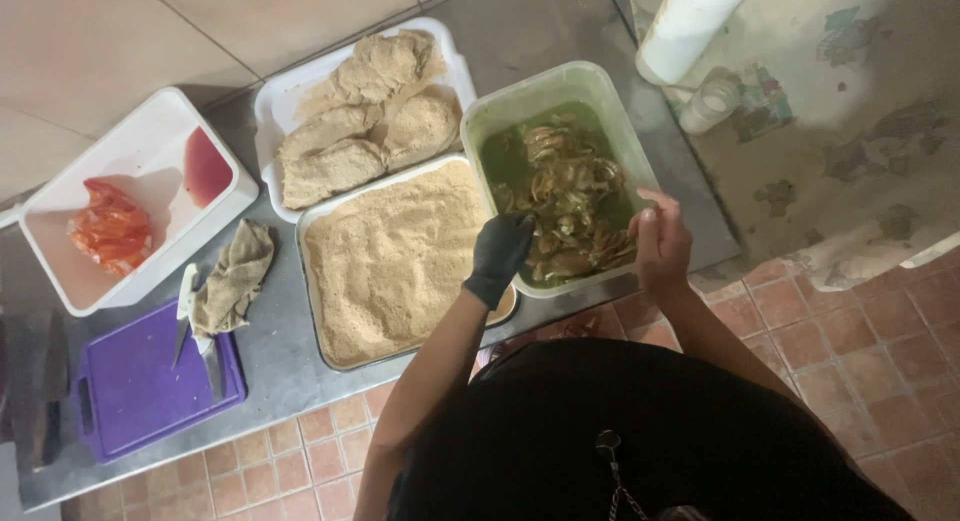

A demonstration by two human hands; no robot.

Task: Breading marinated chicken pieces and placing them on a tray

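Left hand [500, 253], in a black glove, reached into the clear plastic tub of green marinade and meat pieces [560, 186], fingers curled among the pieces; whether it gripped one, could not tell. Bare right hand [660, 243] grasped the tub's rim at 4 o'clock.

At the tub's 9 o'clock: a metal tray of pale breadcrumbs [390, 261]. At 10 o'clock: a white tray of breaded cutlets [360, 116]. At 1 o'clock: a white cylindrical bottle [688, 23].

Far left: a white square container with red tomato pieces [120, 216], a purple cutting board [150, 386] with a knife [185, 311] and a beige cloth [232, 276].

Grey steel counter [560, 31]; terracotta tile floor [880, 341].
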